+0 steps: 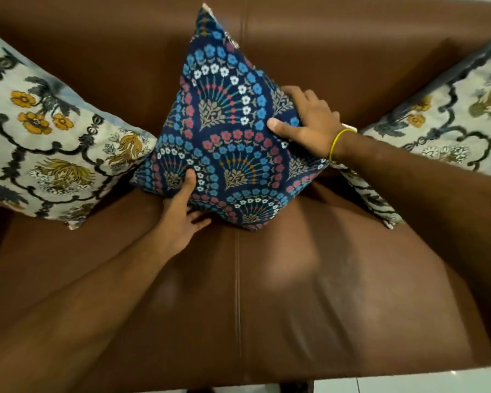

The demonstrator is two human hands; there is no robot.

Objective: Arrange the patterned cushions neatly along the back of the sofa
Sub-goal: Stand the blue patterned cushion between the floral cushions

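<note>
A navy cushion [227,131] with blue, red and white flowers stands on one corner in the middle of the brown leather sofa [323,293], leaning against the backrest. My left hand [182,214] grips its lower left edge, thumb on the front and fingers underneath. My right hand [306,123] grips its right corner, thumb on the front; a yellow band circles that wrist. A cream floral cushion [43,137] leans at the left end, touching the navy one. A second cream floral cushion [448,131] leans at the right end, partly hidden by my right forearm.
The sofa's backrest [338,38] runs along the top of the view. A seam [237,279] splits the seat in two. White tiled floor [408,382] shows beyond the seat's front edge at the bottom right.
</note>
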